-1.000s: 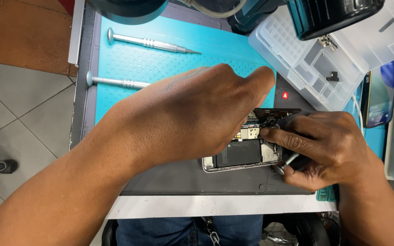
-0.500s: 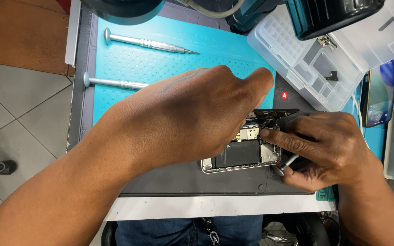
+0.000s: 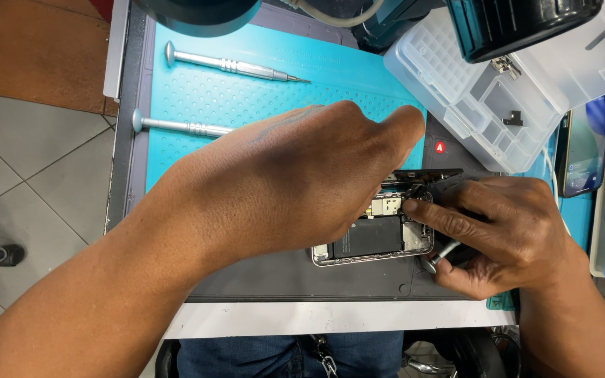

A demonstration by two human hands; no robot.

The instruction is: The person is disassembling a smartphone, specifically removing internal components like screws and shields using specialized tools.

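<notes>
Worktop [image 3: 134, 140], seen from above, covered by a blue perforated mat [image 3: 246, 98] at the back and a dark grey mat [image 3: 281, 280] at the front. The left hand [image 3: 295, 182] lies palm down across both mats, its forearm entering from the lower left; it covers the left part of an opened phone [image 3: 376, 238], and its fingers are hidden beneath the hand, so whether they are spread or pressed together cannot be told. The right hand [image 3: 498, 231] rests at the phone's right end, its fingers [image 3: 442, 220] curled together and pinching a thin metal tool [image 3: 439, 255] whose tip meets the phone's edge. The phone lies flat on the grey mat, back removed, with the black battery and metal frame exposed between the 2 hands. A clear plastic tray [image 3: 484, 98] with small compartments stands at the upper right, holding a few small dark parts. 2 silver screwdrivers rest on the blue mat: a far screwdriver [image 3: 232, 66] lying free, and a near screwdriver [image 3: 176, 127] partly hidden by the left hand.
</notes>
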